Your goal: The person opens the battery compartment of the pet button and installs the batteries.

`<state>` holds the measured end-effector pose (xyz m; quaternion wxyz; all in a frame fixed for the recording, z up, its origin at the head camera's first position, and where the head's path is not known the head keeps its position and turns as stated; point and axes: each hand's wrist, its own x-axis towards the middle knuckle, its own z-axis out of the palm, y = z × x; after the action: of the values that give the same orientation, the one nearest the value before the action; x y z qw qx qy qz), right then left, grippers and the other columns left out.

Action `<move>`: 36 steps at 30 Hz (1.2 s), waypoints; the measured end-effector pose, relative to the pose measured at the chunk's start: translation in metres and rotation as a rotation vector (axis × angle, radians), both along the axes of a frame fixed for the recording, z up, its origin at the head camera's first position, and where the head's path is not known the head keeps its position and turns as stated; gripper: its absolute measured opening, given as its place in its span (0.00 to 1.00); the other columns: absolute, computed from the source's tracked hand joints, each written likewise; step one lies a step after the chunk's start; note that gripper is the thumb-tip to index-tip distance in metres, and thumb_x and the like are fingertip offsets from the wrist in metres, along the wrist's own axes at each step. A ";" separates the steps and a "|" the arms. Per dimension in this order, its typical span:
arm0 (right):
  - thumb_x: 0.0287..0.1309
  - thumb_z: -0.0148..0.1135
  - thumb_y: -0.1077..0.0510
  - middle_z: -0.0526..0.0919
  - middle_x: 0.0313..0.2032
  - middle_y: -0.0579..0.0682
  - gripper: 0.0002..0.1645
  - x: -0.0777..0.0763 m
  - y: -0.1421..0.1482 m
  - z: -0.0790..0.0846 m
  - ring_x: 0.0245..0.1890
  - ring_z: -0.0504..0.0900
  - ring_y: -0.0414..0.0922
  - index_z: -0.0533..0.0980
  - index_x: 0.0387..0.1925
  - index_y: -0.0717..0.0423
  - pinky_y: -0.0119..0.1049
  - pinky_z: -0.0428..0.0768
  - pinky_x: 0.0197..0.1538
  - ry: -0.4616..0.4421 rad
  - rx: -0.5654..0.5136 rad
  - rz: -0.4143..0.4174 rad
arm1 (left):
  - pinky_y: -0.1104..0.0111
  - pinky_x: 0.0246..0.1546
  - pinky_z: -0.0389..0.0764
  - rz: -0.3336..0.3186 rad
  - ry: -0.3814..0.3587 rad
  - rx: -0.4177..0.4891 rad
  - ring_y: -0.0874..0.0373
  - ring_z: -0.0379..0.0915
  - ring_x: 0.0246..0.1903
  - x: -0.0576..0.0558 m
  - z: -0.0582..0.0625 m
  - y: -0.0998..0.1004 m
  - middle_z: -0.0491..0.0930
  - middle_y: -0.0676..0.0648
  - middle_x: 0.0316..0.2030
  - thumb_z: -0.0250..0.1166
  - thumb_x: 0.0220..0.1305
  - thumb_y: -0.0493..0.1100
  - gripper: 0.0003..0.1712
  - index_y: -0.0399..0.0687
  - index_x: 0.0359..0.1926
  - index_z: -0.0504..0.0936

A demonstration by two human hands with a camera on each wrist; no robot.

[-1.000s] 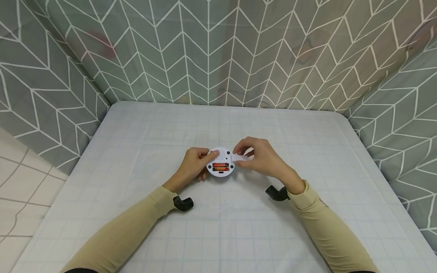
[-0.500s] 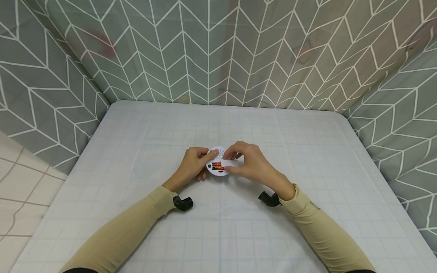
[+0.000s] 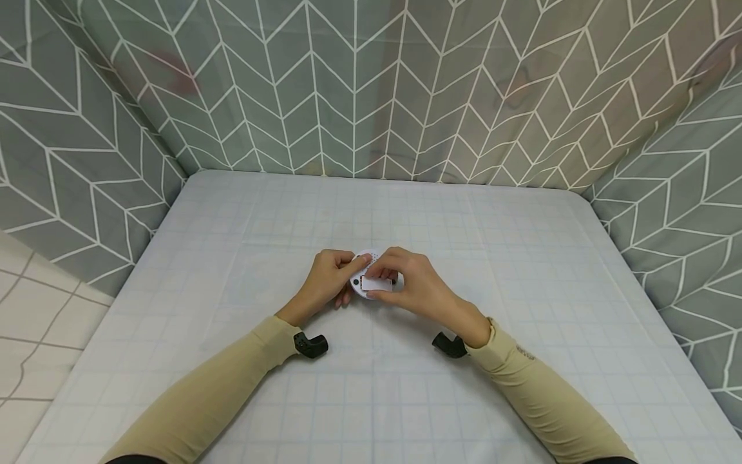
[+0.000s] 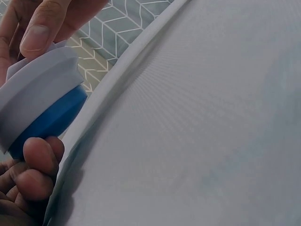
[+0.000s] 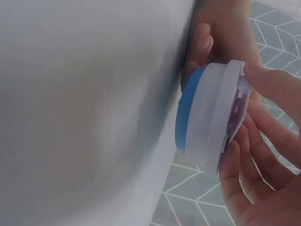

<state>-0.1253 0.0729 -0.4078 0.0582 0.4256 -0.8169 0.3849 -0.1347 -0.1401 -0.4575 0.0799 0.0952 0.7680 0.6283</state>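
My left hand (image 3: 326, 278) grips a round white device (image 5: 210, 110) with a blue base (image 4: 59, 110), its thumb on the dotted speaker-hole face and fingers underneath. The device is held above the table, with its battery side up. My right hand (image 3: 418, 285) pinches a small white battery cover (image 3: 378, 284) between thumb and fingers. That cover lies over the battery compartment and hides most of the batteries inside. In the right wrist view a dark gap shows between cover and device, so it sits slightly tilted.
A table (image 3: 278, 219) under a pale checked cloth spreads around both hands. Patterned grey-green curtains (image 3: 371, 96) hang behind it and at both sides. Each wrist bears a black camera mount (image 3: 312, 346). Tiled floor (image 3: 43, 322) shows at left.
My right hand has moved left and slightly down with the battery cover, from beside the device to over the compartment, covering the red batteries. My left hand has stayed nearly still.
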 end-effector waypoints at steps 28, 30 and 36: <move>0.46 0.79 0.51 0.82 0.37 0.43 0.15 -0.003 0.001 -0.006 0.35 0.79 0.41 0.84 0.36 0.50 0.34 0.80 0.37 0.063 -0.058 -0.022 | 0.57 0.02 0.67 -0.009 0.005 0.018 0.50 0.65 0.03 -0.001 0.000 -0.001 0.72 0.39 0.07 0.63 0.61 0.69 0.34 0.41 0.24 0.80; 0.45 0.79 0.51 0.82 0.36 0.43 0.15 -0.002 0.000 -0.007 0.34 0.79 0.41 0.84 0.35 0.51 0.33 0.80 0.36 0.068 -0.060 -0.026 | 0.57 0.02 0.68 -0.009 0.005 0.019 0.50 0.65 0.03 -0.001 0.001 -0.001 0.73 0.39 0.08 0.62 0.62 0.69 0.34 0.41 0.24 0.81; 0.48 0.78 0.51 0.80 0.35 0.43 0.13 -0.001 0.000 -0.008 0.34 0.78 0.40 0.82 0.33 0.50 0.33 0.80 0.36 0.109 -0.046 -0.035 | 0.56 0.02 0.68 -0.014 0.004 0.028 0.50 0.66 0.03 -0.001 0.001 -0.002 0.73 0.39 0.08 0.61 0.64 0.68 0.33 0.40 0.25 0.81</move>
<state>-0.1267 0.0728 -0.4157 0.1190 0.4300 -0.8108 0.3788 -0.1358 -0.1416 -0.4567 0.0815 0.1031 0.7584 0.6384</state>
